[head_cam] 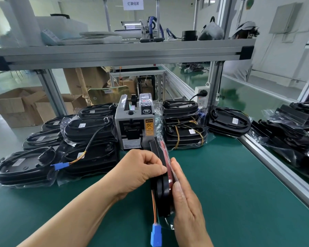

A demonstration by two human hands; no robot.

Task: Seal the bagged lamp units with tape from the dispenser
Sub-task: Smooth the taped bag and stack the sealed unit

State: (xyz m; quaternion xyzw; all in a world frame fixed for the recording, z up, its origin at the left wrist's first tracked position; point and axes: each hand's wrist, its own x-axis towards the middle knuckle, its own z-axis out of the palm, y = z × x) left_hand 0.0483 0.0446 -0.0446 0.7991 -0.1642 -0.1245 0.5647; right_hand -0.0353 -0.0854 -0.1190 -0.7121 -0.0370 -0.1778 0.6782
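A black lamp unit point(161, 186) in a clear bag stands on edge on the green mat, its red lens facing right. My left hand point(141, 172) curls over its top left side, fingers pinching the bag at the edge. My right hand point(184, 196) lies flat against the right face, fingers straight. An orange wire with a blue connector point(156, 235) hangs out at the bottom. The grey tape dispenser point(135, 123) stands just behind the unit, touching distance from its far end.
Stacks of bagged lamp units point(89, 139) lie left of the dispenser and more lamp units point(184, 130) lie to its right. An aluminium rail point(278, 171) borders the mat on the right, with further lamps beyond. A shelf frame point(121, 54) spans overhead.
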